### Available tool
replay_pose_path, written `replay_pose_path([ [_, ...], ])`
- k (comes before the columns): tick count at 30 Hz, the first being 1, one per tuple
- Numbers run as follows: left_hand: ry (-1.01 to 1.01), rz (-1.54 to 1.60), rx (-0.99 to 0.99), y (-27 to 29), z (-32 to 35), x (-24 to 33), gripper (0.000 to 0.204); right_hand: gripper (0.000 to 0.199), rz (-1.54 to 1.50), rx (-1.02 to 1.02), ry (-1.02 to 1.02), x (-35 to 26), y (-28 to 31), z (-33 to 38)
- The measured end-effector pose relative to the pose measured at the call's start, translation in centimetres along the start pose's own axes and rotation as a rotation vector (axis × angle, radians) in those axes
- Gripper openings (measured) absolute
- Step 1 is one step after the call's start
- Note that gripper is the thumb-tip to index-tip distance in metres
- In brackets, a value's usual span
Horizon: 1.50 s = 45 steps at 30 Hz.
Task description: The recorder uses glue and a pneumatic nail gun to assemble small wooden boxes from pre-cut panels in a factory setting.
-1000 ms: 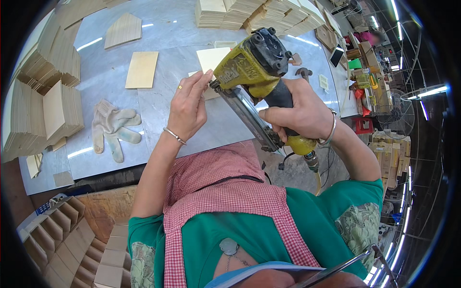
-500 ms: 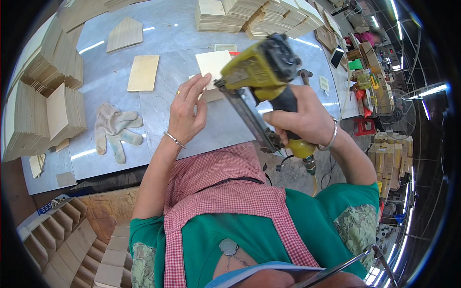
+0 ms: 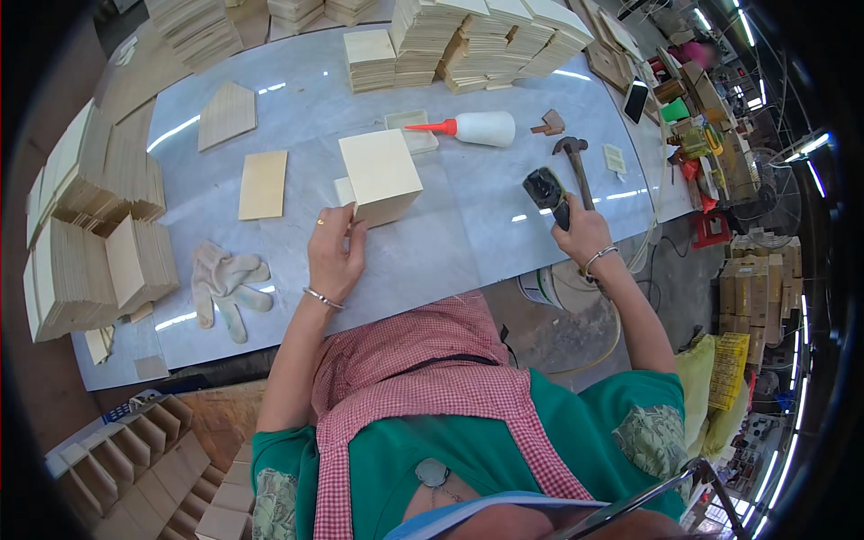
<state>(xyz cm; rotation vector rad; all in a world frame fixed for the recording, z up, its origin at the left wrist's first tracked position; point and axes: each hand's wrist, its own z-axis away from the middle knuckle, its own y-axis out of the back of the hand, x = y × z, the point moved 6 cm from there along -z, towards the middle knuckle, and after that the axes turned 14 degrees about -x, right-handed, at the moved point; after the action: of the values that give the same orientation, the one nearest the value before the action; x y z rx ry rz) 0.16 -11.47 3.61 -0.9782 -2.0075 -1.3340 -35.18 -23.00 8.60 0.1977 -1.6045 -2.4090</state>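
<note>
A pale wooden box (image 3: 389, 171) stands near the middle of the table. My left hand (image 3: 337, 256) is at its near left corner, thumb and fingers closed on a thin edge there. To the right, my right hand (image 3: 583, 232) is closed round the black handle of a nail gun (image 3: 545, 189), seen mostly from its black end, at the table's right part. Whether the gun touches the table I cannot tell. A claw hammer (image 3: 574, 162) lies just beyond it. Behind the box are a white squeeze bottle (image 3: 481, 129) with a red nozzle and a small pale tray (image 3: 393, 121).
Wooden panels are stacked at the left (image 3: 94, 234) and along the back (image 3: 504, 40). A loose panel (image 3: 263, 185), a pointed panel (image 3: 227, 117) and a fabric glove (image 3: 229, 283) lie left of the box. A phone (image 3: 635, 101) rests at the right edge.
My right hand has swung the nail gun away from the box, to the right and down beside the hammer. The box and bottle now show fully. My left hand stays at the box.
</note>
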Motion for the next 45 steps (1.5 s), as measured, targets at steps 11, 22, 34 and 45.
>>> replay_pose_path([
  [11, -0.130, -0.735, -0.285, 2.1, -5.8, 1.9, 0.039, 0.077, -0.068, 0.102, -0.184, 3.8, -4.2, -3.7],
  [22, 0.425, -0.644, -0.042, 10.8, -5.6, -10.2, 0.070, 0.045, -0.412, 0.182, -0.006, 3.5, 1.5, -6.2],
  [34, 0.506, -0.613, -0.151, 9.2, -4.2, -12.2, 0.090, 0.048, -0.190, 0.413, 0.884, -21.4, 11.4, -14.3],
  [45, 0.440, -0.216, 0.161, 12.4, -3.0, -9.2, 0.098, 0.051, 0.521, -0.081, 0.426, -29.7, 11.5, -25.6],
])
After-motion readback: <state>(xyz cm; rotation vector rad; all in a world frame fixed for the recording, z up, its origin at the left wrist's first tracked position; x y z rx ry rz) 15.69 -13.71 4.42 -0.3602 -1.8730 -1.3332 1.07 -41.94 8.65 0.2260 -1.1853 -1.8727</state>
